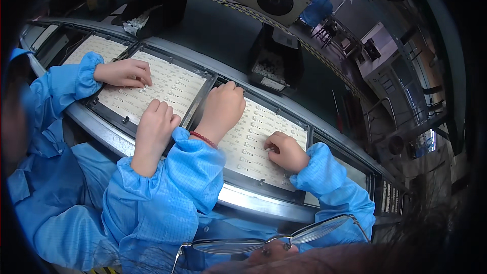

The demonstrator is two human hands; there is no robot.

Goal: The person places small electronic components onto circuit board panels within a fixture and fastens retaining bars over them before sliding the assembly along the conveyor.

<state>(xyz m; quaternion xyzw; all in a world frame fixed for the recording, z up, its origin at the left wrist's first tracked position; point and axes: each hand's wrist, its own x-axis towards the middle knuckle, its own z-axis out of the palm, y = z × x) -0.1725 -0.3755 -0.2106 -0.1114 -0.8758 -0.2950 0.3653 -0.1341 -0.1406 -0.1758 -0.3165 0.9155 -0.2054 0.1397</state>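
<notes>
My right hand [286,153], in a blue sleeve, pinches a small white part [269,148] above the right half of a pale panel [238,147]. This panel lies in a dark frame and bears rows of printed marks and small white pieces. My left hand [223,107], with a red beaded bracelet [204,138] at the wrist, is curled over the panel's far left corner. Its fingertips are turned away, so what they hold, if anything, is hidden.
At my left a co-worker's two hands [127,73] work over a second framed panel [177,83]. Beyond the metal rail [324,144] stand black bins [276,56] of small white pieces. A third panel [94,49] lies farther left.
</notes>
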